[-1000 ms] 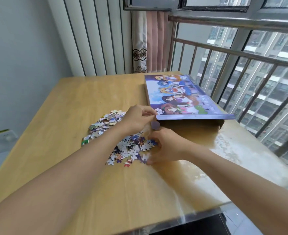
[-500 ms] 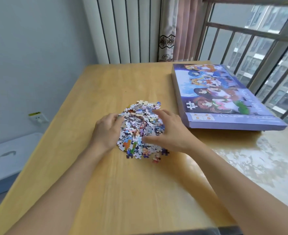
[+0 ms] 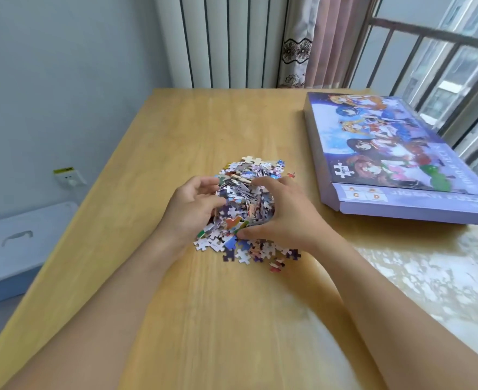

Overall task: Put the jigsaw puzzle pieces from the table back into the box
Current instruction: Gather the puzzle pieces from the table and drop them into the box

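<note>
Wood table point(image 3: 176, 130), grey wall, radiator and curtain behind, railed window at right. Puzzle pieces point(image 3: 246, 204) heaped between both palms; left hand point(image 3: 190, 209) and right hand point(image 3: 288, 215) curl round the heap, squeezing it together. Loose pieces under the right wrist. Closed box point(image 3: 395, 153) lies beyond the right fingers, apart.

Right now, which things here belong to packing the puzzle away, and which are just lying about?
Job: puzzle pieces, puzzle box, left hand, right hand.
Lying about: storage bin, wall socket, curtain.
</note>
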